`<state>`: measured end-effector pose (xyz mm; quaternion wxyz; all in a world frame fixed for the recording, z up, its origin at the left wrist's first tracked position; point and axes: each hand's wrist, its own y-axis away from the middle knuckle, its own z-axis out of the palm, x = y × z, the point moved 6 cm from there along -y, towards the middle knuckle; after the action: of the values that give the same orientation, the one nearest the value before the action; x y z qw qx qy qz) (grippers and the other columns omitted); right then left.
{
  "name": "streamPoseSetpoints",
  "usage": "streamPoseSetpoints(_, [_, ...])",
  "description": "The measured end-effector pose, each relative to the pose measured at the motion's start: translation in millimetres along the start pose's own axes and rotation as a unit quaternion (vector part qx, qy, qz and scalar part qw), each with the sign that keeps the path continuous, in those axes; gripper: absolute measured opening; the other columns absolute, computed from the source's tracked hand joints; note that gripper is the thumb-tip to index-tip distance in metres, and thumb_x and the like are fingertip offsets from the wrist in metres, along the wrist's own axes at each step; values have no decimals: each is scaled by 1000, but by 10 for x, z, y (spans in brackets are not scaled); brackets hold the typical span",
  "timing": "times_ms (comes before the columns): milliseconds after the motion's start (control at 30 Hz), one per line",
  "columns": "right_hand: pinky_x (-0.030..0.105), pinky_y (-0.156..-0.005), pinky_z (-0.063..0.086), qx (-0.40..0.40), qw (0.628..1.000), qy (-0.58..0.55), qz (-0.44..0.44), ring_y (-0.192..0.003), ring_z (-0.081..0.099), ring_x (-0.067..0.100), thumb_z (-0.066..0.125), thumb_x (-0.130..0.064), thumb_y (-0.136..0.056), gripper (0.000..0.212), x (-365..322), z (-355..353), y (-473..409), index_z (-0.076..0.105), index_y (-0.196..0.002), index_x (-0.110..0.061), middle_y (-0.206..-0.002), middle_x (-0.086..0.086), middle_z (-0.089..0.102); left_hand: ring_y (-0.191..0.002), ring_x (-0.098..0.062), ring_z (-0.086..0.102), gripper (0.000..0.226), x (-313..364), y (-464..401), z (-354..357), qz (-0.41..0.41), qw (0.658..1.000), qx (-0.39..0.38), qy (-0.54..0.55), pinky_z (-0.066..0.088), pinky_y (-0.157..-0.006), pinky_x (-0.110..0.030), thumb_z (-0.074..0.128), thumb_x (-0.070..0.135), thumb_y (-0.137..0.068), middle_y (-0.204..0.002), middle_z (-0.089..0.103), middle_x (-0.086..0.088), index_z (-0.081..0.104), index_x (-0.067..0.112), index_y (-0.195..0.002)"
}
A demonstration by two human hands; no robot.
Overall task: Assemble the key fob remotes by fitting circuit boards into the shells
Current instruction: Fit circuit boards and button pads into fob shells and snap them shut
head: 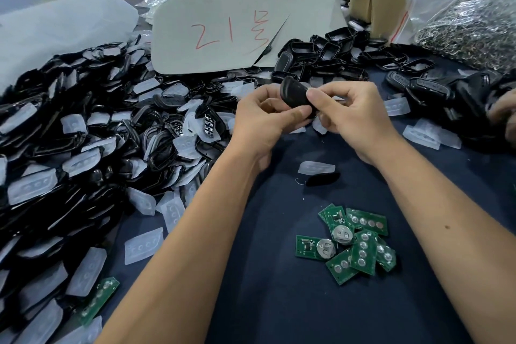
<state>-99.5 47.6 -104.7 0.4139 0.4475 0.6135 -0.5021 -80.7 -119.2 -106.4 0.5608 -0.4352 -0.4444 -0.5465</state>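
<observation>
Both my hands hold one black key fob shell [293,93] above the dark blue table. My left hand [262,123] grips its lower side with thumb and curled fingers. My right hand [349,114] pinches its right end, thumb on top. What is inside the shell is hidden. A small heap of green circuit boards [356,243], some with coin cell holders, lies on the cloth near my right forearm. One more green board [97,300] lies at the lower left. A loose black shell piece [322,179] and a translucent button pad [315,167] lie below my hands.
A large heap of black shells and translucent pads [83,134] fills the left. More black shells [329,56] lie behind, beside a grey card with red writing [231,31]. A bag of metal rings [474,28], a cardboard box [374,5], and another person's hand [505,114] are at the right.
</observation>
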Motion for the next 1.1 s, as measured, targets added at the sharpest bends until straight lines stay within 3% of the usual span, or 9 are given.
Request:
streamPoseSetpoints(267, [18, -39, 22, -25, 991, -121, 41, -41, 26, 10, 72, -22, -96, 28, -72, 49, 18, 74, -69, -16, -49, -6, 42, -108, -48, 63, 41, -50, 55, 125, -67, 989, -52, 119, 64, -84, -40, 78, -9, -67, -118, 53, -34, 60, -2, -104])
streamPoseSetpoints(400, [19, -39, 22, -5, 992, -123, 43, -40, 28, 11, 72, -20, -97, 27, -88, 60, 25, 72, -72, -11, -50, -4, 46, -101, -45, 67, 42, -42, 46, 100, -60, 991, -40, 112, 65, -83, -40, 79, -7, -67, -115, 53, -34, 60, -2, -105])
streamPoseSetpoints(567, [18, -38, 25, 10, 992, -120, 31, -38, 31, 10, 71, -24, -99, 28, -108, 62, 68, 70, -71, -22, -51, -2, 49, -79, -30, 74, 20, -19, 36, 70, -16, 999, 15, 48, 62, -74, -30, 80, -7, -81, -83, 64, -21, 66, -1, -93])
streamPoseSetpoints(633, [18, -38, 26, 21, 993, -114, 29, -39, 32, 9, 69, -22, -100, 25, -119, 75, 85, 68, -76, -21, -52, -2, 50, -77, -27, 75, 20, 10, 37, 63, 3, 999, 30, 21, 62, -73, -29, 82, -3, -82, -84, 70, -23, 68, -2, -97])
streamPoseSetpoints(733, [19, -39, 31, 134, 977, -154, 64, -41, 40, 10, 62, -22, -105, 22, -60, 34, 115, 62, -84, -15, -55, -2, 55, -71, -23, 73, 18, 40, 48, 124, 23, 999, 23, -4, 62, -73, -29, 77, 6, -91, -82, 76, -15, 69, -1, -106])
streamPoseSetpoints(833, [23, -41, 37, 303, 907, -277, 91, -47, 54, 15, 55, -22, -108, 16, 22, -101, 181, 53, -96, -12, -64, 4, 65, -73, -21, 73, 10, 52, 76, 194, 24, 1000, 8, -12, 62, -71, -30, 72, 14, -97, -83, 76, -10, 71, 6, -102])
streamPoseSetpoints(933, [24, -45, 45, 401, 847, -336, 96, -53, 66, 20, 56, -21, -108, 16, 72, -219, 245, 49, -99, -8, -79, 14, 74, -73, -21, 73, 9, 45, 71, 150, 15, 1000, 21, -15, 62, -68, -31, 71, 17, -98, -85, 76, -8, 72, 8, -97])
streamPoseSetpoints(1000, [24, -44, 47, 416, 842, -328, 103, -52, 67, 20, 56, -22, -107, 17, 87, -235, 256, 54, -100, -7, -81, 14, 76, -73, -21, 73, 11, 55, 53, 98, 9, 999, 33, -11, 63, -68, -33, 70, 18, -99, -85, 76, -5, 72, 7, -96])
streamPoseSetpoints(1100, [25, -39, 41, 398, 871, -272, 95, -45, 60, 19, 49, -23, -110, 17, 64, -219, 236, 53, -101, -10, -75, 12, 73, -70, -20, 72, 13, 80, 39, 42, 6, 999, 44, -23, 64, -67, -34, 69, 18, -99, -81, 75, -3, 71, 6, -95])
